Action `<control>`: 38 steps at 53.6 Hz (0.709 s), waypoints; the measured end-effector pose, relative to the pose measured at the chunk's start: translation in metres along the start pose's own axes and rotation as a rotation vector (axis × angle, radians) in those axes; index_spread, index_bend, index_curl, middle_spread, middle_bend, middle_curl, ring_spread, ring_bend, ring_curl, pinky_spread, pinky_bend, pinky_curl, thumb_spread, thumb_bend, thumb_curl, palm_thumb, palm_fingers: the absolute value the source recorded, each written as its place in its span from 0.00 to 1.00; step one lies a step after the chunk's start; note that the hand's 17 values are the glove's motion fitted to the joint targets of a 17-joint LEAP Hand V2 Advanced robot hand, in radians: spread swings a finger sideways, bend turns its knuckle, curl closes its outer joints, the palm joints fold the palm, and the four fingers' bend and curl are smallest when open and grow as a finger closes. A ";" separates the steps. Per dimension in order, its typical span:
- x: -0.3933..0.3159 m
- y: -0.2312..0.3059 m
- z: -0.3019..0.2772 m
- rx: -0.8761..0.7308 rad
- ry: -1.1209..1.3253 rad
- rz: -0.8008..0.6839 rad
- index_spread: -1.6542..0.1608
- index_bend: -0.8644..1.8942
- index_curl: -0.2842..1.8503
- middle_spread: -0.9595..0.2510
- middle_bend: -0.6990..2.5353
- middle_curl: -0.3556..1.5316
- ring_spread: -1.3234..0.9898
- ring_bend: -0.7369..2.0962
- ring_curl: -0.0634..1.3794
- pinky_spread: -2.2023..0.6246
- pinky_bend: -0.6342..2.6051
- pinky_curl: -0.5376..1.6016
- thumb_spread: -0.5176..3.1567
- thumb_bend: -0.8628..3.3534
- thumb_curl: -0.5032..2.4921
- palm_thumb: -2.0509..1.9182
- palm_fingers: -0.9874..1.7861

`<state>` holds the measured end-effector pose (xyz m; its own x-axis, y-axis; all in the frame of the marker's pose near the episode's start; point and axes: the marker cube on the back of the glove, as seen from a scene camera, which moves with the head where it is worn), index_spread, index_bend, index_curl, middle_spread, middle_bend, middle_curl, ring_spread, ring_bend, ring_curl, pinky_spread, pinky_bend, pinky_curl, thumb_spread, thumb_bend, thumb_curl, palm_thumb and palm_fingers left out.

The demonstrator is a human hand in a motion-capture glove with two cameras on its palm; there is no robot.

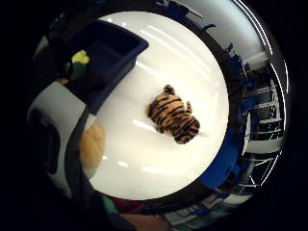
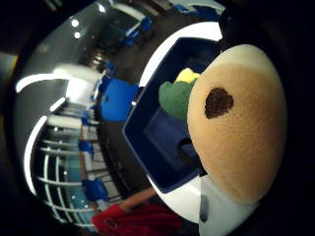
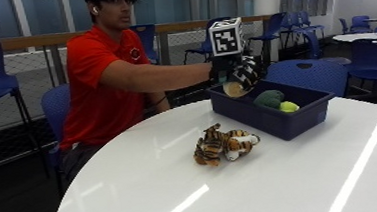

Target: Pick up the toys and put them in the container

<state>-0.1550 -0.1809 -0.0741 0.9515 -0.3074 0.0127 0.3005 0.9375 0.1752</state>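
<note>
Hand over the bin, past the counter's far edge.
Gloved right hand (image 3: 238, 76) gripped a tan plush toy (image 3: 233, 89), seemingly spotted, above the blue container (image 3: 289, 119); tiger toy (image 3: 223, 144) lay mid-counter (image 3: 181, 191).

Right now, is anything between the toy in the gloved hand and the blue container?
Nothing visible. The right hand holds the tan toy above the container's near end, over bare floor; the green and yellow toys lie further along.
</note>
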 end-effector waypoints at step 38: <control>-0.083 -0.059 0.023 -0.029 -0.118 -0.091 0.64 0.35 0.54 0.34 0.32 0.64 0.34 0.56 0.43 0.64 0.53 0.46 0.32 0.20 0.51 0.68 0.60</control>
<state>-0.2534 -0.2150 -0.0625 0.9063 -0.4071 0.1137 0.3891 0.9086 0.1520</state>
